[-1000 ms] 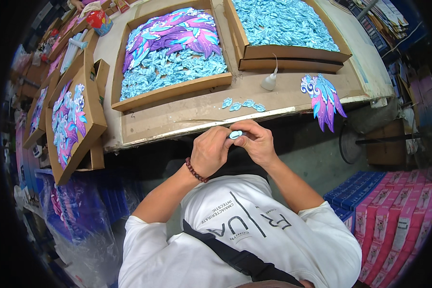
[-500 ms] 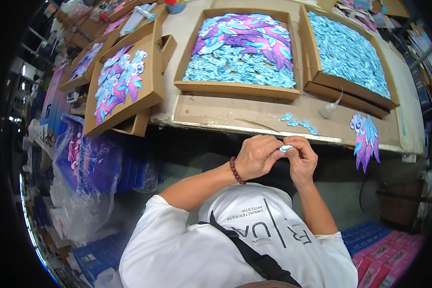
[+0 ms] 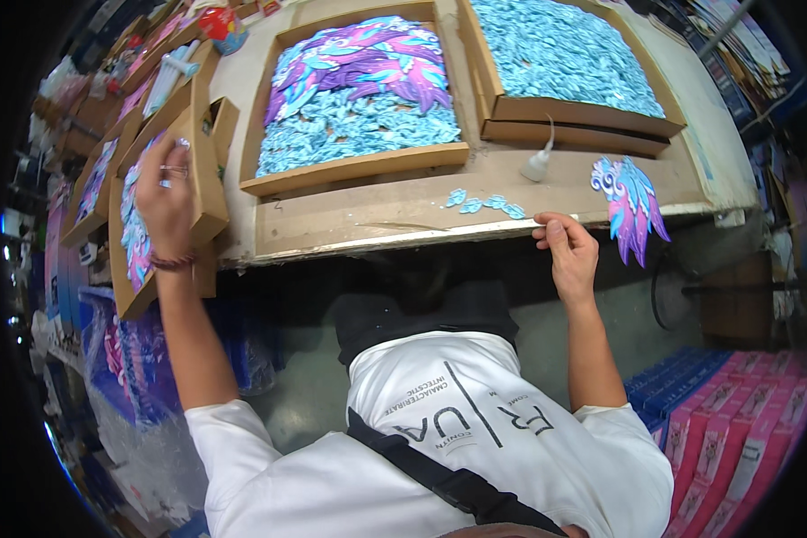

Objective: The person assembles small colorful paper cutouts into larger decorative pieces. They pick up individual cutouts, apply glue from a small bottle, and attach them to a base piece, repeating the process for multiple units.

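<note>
My left hand (image 3: 164, 197), a dark bead bracelet at its wrist, reaches over the tilted cardboard box (image 3: 208, 193) on the left. Purple, pink and blue feather-like pieces (image 3: 139, 238) lie in that box. Its fingers are bent and smeared, so what they hold, if anything, cannot be told. Near the table's front edge, my right hand (image 3: 572, 255) is closed, thumb pressed to forefinger; anything between them is too small to make out. Several small light-blue leaf-like pieces (image 3: 484, 205) lie on the table just left of it. To its right, a purple and blue wing-like piece (image 3: 630, 211) overhangs the edge.
A box (image 3: 354, 170) of purple wing-like pieces and light-blue ones stands at the middle back. Right of it are stacked boxes (image 3: 583, 115) full of light-blue pieces. A small white nozzle bottle (image 3: 536, 166) stands before them. Pink packages (image 3: 735, 421) are stacked at lower right.
My hands have parted from around a small light-blue piece. The left went far left to the tilted box; the right stays near the table edge. The view has shifted.
</note>
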Available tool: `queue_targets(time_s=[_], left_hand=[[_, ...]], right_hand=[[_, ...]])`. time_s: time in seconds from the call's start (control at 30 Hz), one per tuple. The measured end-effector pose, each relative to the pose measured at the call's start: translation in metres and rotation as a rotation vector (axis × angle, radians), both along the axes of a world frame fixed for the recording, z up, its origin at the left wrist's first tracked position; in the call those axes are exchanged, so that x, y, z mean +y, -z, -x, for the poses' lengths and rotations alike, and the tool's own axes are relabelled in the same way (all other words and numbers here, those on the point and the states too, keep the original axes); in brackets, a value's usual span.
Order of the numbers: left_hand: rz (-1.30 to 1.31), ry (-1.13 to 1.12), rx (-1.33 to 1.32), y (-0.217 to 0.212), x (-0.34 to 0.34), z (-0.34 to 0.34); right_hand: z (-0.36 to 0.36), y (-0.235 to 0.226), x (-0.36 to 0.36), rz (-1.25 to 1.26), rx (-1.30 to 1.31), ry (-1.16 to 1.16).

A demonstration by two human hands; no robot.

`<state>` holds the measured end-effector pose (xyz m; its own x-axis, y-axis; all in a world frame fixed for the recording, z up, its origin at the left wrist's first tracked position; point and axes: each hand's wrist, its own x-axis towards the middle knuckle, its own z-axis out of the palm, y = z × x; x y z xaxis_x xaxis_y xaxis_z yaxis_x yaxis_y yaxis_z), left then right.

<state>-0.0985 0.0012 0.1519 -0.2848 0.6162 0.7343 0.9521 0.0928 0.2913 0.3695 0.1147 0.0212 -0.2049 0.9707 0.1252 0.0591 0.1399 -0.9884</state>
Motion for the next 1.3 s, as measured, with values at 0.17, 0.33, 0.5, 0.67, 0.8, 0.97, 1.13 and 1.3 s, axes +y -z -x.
queue_targets(time_s=[0.17, 0.33, 0.5, 0.67, 0.8, 0.97, 1.13, 1.3], left_hand=[[0.255, 0.508, -0.185, 0.085, 0.058, -0.144], [0.56, 0.566, -0.264, 0.102, 0.099, -0.221], [0.721, 0.55, -0.197, 0.109, 0.116, -0.228], [0.739, 0.529, -0.246, 0.108, 0.115, -0.226], [0.765, 0.544, -0.27, 0.109, 0.118, -0.223], [0.787, 0.562, -0.252, 0.117, 0.126, -0.214], [0.798, 0.576, -0.249, 0.118, 0.13, -0.213], [0.758, 0.591, -0.25, 0.119, 0.13, -0.213]], right_hand=[[-0.021, 0.0, 0.015, -0.001, -0.04, 0.124], [-0.053, -0.006, 0.03, -0.142, -0.272, 0.276], [-0.087, -0.017, 0.051, -0.365, -0.65, 0.402], [-0.099, -0.024, 0.082, -0.4, -1.008, 0.435], [-0.094, -0.032, 0.099, -0.355, -1.188, 0.377], [-0.082, -0.036, 0.105, -0.34, -1.216, 0.321], [-0.077, -0.036, 0.108, -0.323, -1.303, 0.259], [-0.078, -0.03, 0.111, -0.447, -1.287, 0.281]])
